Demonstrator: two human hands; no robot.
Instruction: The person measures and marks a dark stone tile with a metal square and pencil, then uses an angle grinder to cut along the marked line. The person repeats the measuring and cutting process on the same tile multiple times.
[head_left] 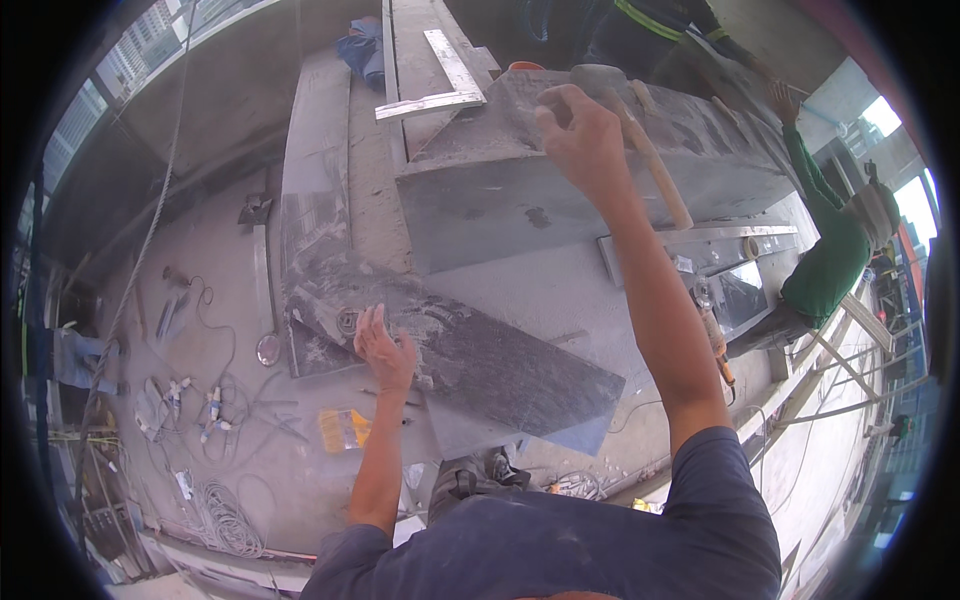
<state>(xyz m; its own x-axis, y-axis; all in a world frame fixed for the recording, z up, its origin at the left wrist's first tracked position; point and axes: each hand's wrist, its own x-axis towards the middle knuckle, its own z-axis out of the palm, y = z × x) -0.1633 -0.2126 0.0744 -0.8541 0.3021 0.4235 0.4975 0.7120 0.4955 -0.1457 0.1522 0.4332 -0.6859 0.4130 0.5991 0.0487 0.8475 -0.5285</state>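
Note:
A dusty dark stone slab (510,370) lies in front of me, one end raised toward the left. My left hand (385,350) rests on it with fingers apart, beside a small round mark or disc (348,319). My right hand (585,135) is lifted over a thick grey block (480,205), its fingers curled. Whatever they may pinch is hidden. Just beside that hand, a mallet (652,165) with a pale wooden handle lies across the block's edge. I cannot see the hand gripping it.
A metal square (455,95) lies beyond the block. At the right a co-worker in a green top (835,255) leans in near a power tool (715,335). Cables (225,515), plugs (212,410) and a yellow packet (343,430) cover the left floor. A rope (165,190) hangs at the left.

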